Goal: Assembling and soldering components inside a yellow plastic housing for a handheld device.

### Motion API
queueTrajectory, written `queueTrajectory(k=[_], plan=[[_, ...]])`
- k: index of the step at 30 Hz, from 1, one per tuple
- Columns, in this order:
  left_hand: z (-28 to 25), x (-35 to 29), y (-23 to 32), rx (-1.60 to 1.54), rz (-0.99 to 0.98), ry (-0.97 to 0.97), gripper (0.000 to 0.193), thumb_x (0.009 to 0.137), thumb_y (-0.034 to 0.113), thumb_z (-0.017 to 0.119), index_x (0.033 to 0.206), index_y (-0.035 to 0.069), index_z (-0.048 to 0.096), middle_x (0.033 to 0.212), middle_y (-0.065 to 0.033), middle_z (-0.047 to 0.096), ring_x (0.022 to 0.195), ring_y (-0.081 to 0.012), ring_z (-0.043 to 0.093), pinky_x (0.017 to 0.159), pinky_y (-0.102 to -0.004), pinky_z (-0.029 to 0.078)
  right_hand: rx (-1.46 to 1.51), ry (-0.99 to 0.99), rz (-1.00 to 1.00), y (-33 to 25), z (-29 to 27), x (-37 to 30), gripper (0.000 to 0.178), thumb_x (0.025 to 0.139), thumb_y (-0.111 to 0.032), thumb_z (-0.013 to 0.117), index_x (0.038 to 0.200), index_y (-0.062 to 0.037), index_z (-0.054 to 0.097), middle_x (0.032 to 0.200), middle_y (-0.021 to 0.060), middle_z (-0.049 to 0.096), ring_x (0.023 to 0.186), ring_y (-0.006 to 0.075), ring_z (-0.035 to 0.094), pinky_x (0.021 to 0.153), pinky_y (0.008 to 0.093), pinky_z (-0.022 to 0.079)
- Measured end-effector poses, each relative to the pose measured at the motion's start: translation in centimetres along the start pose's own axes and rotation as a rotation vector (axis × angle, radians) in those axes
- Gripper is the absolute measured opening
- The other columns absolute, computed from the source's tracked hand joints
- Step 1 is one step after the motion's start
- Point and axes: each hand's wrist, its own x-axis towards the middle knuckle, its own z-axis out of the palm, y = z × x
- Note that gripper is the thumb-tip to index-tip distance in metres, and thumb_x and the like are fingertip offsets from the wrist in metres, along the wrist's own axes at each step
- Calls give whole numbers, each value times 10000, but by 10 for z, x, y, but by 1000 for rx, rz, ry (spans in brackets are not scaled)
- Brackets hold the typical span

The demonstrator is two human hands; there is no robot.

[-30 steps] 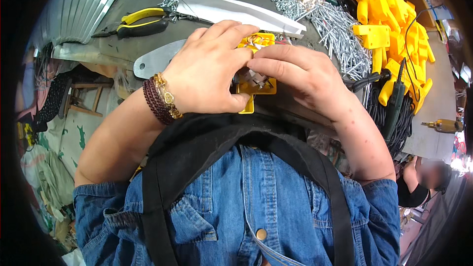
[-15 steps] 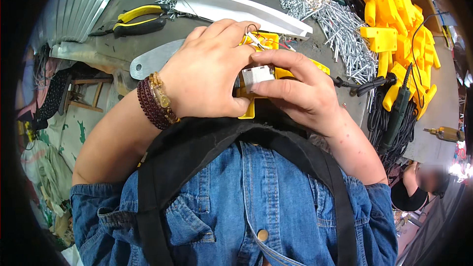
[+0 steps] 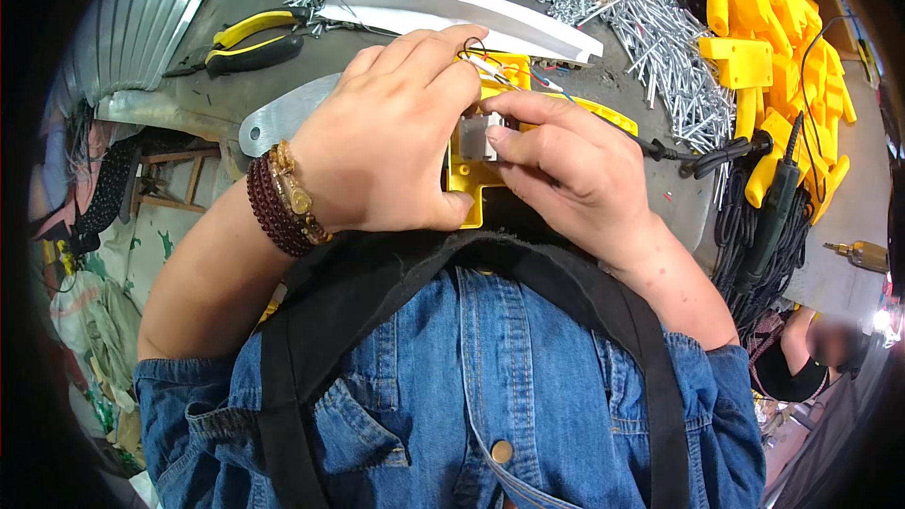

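1. A small, pale grey-and-white block-shaped part (image 3: 479, 139) sits at the open middle of the yellow plastic housing (image 3: 465, 200), between the two hands; whether it is fully seated cannot be told.
2. The right hand (image 3: 575, 155) pinches this block between thumb and fingers.
3. The left hand (image 3: 382, 151) grips the housing from its left side, thumb on the near end, the other fingers bent toward the far end and partly hidden. Beaded bracelets (image 3: 286, 198) circle that wrist.
4. Thin wires with white sleeves (image 3: 488, 66) rise from the housing's far end, near the left fingertips.
5. Another curved yellow plastic piece (image 3: 608, 116) lies just beyond the right hand; a thick black cable (image 3: 693, 155) runs near it.
6. A flat silver metal plate with a rounded, holed end (image 3: 283, 118) reaches under or behind the left hand.
7. Beyond lie pliers with yellow-and-black handles (image 3: 253, 41) and a long white channel-shaped strip (image 3: 452, 14).
8. Loose silver screws (image 3: 660, 61) are heaped to the right, near a pile of yellow plastic housings (image 3: 759, 61).
9. A screwdriver with an amber handle (image 3: 863, 255) rests on the grey worktop (image 3: 815, 273) at far right.
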Motion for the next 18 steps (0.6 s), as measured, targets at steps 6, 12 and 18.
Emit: queueTrajectory(k=[6, 12, 18], plan=[[-3, 1, 1, -17, -23, -9, 577, 590, 244, 806, 1052, 37, 527, 1461, -206, 429, 1269, -395, 461, 1036, -462, 369, -69, -113, -9, -2, -14, 11, 223, 789, -66, 693, 1011, -85, 682, 1114, 113, 679, 953, 317, 683, 799, 390, 575], [-7, -2, -2, -72, -11, -20, 623, 608, 276, 846, 1094, 45, 533, 1479, -213, 404, 1318, -423, 420, 1068, -487, 350, -79, -122, -1, -1, -20, 11, 320, 741, 16, 755, 1040, -92, 721, 1142, 118, 679, 949, 294, 685, 780, 363, 563], [-13, -4, -7, -183, 57, -34, 643, 673, 282, 837, 1184, 43, 530, 1498, -235, 383, 1346, -423, 404, 1111, -478, 322, -101, -73, -39, -1, -7, -1, 263, 843, -89, 687, 1105, -109, 692, 1146, 134, 652, 999, 323, 655, 836, 397, 551]])
